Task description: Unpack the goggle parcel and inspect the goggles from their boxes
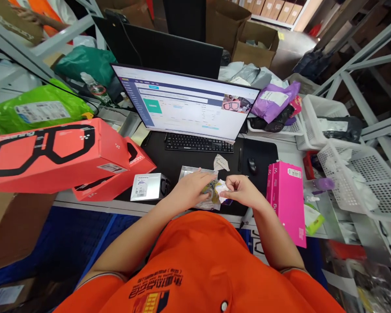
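Over the black desk mat, my left hand (193, 188) has its fingers and thumb around a clear plastic bag (211, 203) with something yellowish in it. My right hand (243, 190) is closed in a pinch on a crumpled white tissue (220, 189), right against the bag. Behind my left hand lies a silver open box (186, 170), partly covered by the fingers. A loose crumpled tissue (220, 163) rests just beyond my hands. To the left stands a small white box (146, 187) with a printed label.
A monitor (185, 104) and keyboard (198, 142) are in front, with a mouse (252, 166) to the right. Large coral boxes (58, 158) stack up on the left. A pink box (285, 202), a marker (246, 217) and white baskets (355, 174) lie on the right.
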`<action>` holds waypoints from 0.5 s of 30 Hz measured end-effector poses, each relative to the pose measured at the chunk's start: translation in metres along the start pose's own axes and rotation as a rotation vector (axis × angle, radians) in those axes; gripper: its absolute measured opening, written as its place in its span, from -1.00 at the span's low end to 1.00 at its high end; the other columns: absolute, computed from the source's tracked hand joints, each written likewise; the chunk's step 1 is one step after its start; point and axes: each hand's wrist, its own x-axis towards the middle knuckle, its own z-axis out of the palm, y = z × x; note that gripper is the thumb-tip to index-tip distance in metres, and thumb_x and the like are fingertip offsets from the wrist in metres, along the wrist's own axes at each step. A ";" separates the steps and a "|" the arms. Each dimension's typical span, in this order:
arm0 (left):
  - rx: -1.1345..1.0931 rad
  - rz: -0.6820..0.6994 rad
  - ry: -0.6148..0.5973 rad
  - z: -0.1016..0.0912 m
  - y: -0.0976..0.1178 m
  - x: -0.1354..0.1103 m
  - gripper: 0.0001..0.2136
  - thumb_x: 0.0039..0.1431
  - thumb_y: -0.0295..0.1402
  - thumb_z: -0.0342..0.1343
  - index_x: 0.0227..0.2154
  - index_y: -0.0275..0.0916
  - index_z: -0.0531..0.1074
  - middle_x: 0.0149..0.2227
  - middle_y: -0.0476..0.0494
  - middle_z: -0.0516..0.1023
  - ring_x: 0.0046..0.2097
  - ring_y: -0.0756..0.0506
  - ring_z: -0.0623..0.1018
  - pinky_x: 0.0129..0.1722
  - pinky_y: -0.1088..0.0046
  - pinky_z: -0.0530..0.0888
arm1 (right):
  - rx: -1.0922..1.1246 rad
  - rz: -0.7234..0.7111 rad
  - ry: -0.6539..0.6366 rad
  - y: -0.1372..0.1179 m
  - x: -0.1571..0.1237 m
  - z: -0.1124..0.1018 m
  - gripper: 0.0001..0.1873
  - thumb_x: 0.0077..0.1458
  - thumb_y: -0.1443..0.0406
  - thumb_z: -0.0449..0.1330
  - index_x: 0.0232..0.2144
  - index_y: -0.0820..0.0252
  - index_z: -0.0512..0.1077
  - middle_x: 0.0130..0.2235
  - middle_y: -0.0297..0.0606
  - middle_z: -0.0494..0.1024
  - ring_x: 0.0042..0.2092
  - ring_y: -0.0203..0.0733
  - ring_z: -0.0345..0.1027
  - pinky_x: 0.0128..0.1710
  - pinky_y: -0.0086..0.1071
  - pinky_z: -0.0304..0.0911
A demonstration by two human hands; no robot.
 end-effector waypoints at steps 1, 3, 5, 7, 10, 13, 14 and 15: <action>-0.012 -0.022 0.007 0.002 0.001 0.000 -0.55 0.10 -0.48 0.23 0.09 -0.23 0.42 0.08 -0.22 0.58 0.10 -0.21 0.57 0.32 0.04 0.31 | 0.009 0.008 -0.004 0.001 0.000 -0.001 -0.52 -0.08 0.17 0.37 -0.62 0.13 0.10 -0.57 -0.52 0.11 -0.49 -0.39 -0.07 -0.50 -0.43 -0.14; -0.024 -0.072 0.020 0.005 0.003 -0.001 -0.60 0.07 -0.47 0.24 0.02 -0.22 0.48 0.01 -0.19 0.62 0.03 -0.21 0.61 0.25 0.08 0.40 | -0.027 0.010 -0.001 0.001 0.001 -0.001 -0.54 -0.07 0.19 0.36 -0.62 0.13 0.11 -0.57 -0.52 0.12 -0.49 -0.39 -0.05 -0.49 -0.43 -0.13; -0.001 -0.098 0.016 0.008 0.004 0.000 -0.70 0.07 -0.47 0.24 -0.09 -0.21 0.53 -0.09 -0.16 0.66 -0.03 -0.22 0.63 0.12 0.16 0.51 | -0.136 -0.004 0.018 -0.002 0.004 0.004 -0.57 -0.07 0.24 0.35 -0.62 0.14 0.13 -0.58 -0.52 0.15 -0.49 -0.39 -0.03 -0.48 -0.42 -0.14; 0.048 -0.075 0.003 0.011 0.003 0.000 -0.84 0.11 -0.42 0.23 -0.22 -0.20 0.55 -0.21 -0.14 0.67 -0.11 -0.21 0.65 0.07 0.17 0.54 | -0.281 -0.020 0.040 -0.008 0.007 0.014 -0.60 -0.08 0.32 0.35 -0.62 0.15 0.14 -0.59 -0.52 0.18 -0.49 -0.39 0.00 -0.46 -0.41 -0.15; 0.097 -0.030 0.067 0.015 -0.003 -0.003 -0.95 0.14 -0.38 0.22 -0.33 -0.19 0.56 -0.31 -0.09 0.67 -0.21 -0.17 0.66 0.13 0.17 0.50 | -0.440 -0.050 0.078 -0.017 0.013 0.031 -0.63 -0.09 0.40 0.34 -0.62 0.17 0.16 -0.60 -0.51 0.23 -0.50 -0.38 0.04 -0.43 -0.40 -0.14; 0.059 -0.025 0.216 0.018 -0.014 -0.009 -0.87 0.14 -0.39 0.22 -0.25 -0.16 0.59 -0.23 -0.08 0.70 -0.17 -0.15 0.67 0.12 0.24 0.52 | -0.396 -0.102 0.102 -0.016 0.020 0.034 -0.67 -0.02 0.36 0.32 -0.59 0.16 0.19 -0.56 -0.49 0.28 -0.46 -0.36 0.08 -0.39 -0.41 -0.09; 0.039 -0.023 0.254 0.018 -0.017 -0.011 -0.84 0.14 -0.38 0.22 -0.21 -0.15 0.60 -0.20 -0.08 0.70 -0.15 -0.15 0.67 0.11 0.25 0.53 | -0.342 -0.122 0.075 -0.014 0.023 0.029 -0.67 -0.01 0.33 0.32 -0.58 0.16 0.20 -0.55 -0.49 0.29 -0.45 -0.36 0.09 -0.38 -0.42 -0.06; 0.018 -0.025 0.281 0.018 -0.019 -0.013 -0.81 0.13 -0.38 0.22 -0.18 -0.15 0.60 -0.19 -0.07 0.70 -0.15 -0.15 0.67 0.11 0.26 0.54 | -0.278 -0.139 0.026 -0.010 0.025 0.023 -0.66 -0.01 0.30 0.32 -0.58 0.16 0.19 -0.54 -0.49 0.28 -0.45 -0.36 0.09 -0.38 -0.43 -0.04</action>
